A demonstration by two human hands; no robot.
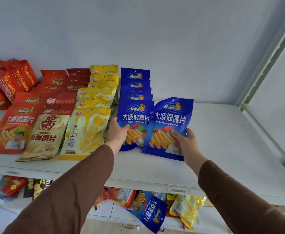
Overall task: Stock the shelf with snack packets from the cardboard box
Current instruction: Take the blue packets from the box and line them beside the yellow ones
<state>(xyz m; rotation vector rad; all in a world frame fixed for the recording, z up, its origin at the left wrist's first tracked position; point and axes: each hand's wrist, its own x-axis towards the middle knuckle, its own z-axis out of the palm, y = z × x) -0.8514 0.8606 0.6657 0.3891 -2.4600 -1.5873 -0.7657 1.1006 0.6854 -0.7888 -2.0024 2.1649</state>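
Two hands work the blue row (135,98): right hand (186,142) grasps a blue packet (169,125), left hand (117,132) grips the front packet (133,122); next, seat it beside.

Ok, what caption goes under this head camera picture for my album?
Two hands add blue snack packets to a shelf: right hand holds a blue packet, left hand grips the blue row's front packet.

Blue packets (168,125), white shelf (214,132), brown sleeves (67,191)

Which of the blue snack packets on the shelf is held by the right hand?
The rightmost blue snack packet, tilted beside the row; the right hand pinches its lower right edge.
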